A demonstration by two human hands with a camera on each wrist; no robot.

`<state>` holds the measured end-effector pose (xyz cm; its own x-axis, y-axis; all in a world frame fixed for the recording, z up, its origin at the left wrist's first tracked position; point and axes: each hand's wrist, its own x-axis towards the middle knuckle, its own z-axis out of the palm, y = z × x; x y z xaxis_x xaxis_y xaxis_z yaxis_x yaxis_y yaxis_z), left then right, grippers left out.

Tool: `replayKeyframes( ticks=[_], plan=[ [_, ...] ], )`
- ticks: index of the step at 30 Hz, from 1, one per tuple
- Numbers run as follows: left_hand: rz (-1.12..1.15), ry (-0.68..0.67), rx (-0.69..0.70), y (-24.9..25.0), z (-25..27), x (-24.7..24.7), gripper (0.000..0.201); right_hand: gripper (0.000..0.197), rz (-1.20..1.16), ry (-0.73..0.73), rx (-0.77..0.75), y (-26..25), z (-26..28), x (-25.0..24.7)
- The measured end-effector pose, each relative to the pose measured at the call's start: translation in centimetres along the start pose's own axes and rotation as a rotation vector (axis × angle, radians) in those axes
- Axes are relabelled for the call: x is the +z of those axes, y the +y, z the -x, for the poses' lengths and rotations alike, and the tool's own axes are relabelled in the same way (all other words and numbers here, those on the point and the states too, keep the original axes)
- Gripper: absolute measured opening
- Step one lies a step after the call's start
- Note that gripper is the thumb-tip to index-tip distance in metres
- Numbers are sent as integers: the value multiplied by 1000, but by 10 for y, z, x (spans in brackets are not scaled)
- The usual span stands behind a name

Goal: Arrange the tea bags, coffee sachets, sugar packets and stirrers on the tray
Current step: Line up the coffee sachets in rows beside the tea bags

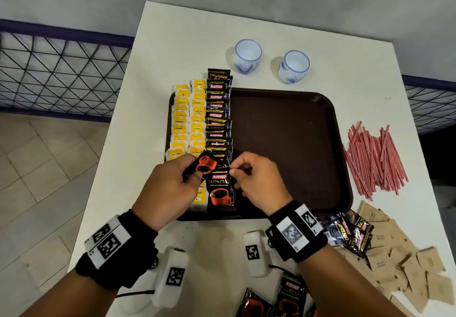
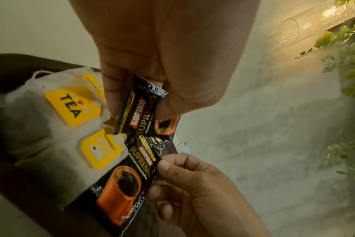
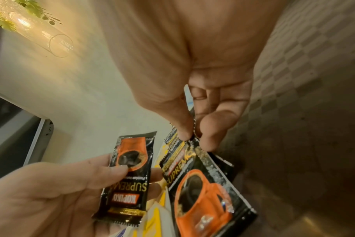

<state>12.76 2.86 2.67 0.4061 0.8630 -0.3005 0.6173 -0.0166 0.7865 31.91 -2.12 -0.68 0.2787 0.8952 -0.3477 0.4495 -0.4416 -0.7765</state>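
2 coffee sachets, 1 per hand.

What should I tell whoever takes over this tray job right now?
Left hand: holds one spare Kopiko sachet above the near end of the tray.
Right hand: pinches the top edge of the nearest sachet in the coffee row, setting it in line.
Done: two columns of tea bags along the tray's left side, with the coffee row beside them.
Left: the loose sachets on the table at the near right, the brown sugar packets and the red striped stirrers, all still off the tray. The tray's right half is bare.
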Motion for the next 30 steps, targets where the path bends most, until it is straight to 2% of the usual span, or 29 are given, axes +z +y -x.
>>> replayKeyframes(
  ticks=[3,8,14,17,19,20,21,23,25,28,30],
  plan=[
    [13,-3,-3,0,-1,2,29,17,-15,13,-6,-1,1,1],
    [29,1,-4,0,-2,3,14,16,-22,26,7,-1,3,4],
    [44,-7,-33,2,-2,-2,32,14,-13,45,5,-3,3,1],
    [-27,26,49,1,-4,-6,27,24,-49,131,-131,-12,6,-10],
    [-67,8,135,0,-5,-9,17,41,-123,92,-265,-21,9,-18],
    [-82,-15,181,1,-6,-11,19,46,-131,50,-321,-25,11,-21],
    [-95,-36,226,3,-5,-11,24,48,-124,13,-367,-28,12,-22],
    [-91,-46,286,9,-5,-12,31,35,-103,-10,-407,-29,11,-21],
    [-36,-13,274,14,-6,-13,33,20,-147,1,-338,-26,11,-18],
    [71,75,123,12,-8,-13,25,17,-352,-43,-130,-17,16,-17],
    [199,109,45,8,-9,-13,18,16,-451,-93,-62,-11,21,-17]
  ],
)
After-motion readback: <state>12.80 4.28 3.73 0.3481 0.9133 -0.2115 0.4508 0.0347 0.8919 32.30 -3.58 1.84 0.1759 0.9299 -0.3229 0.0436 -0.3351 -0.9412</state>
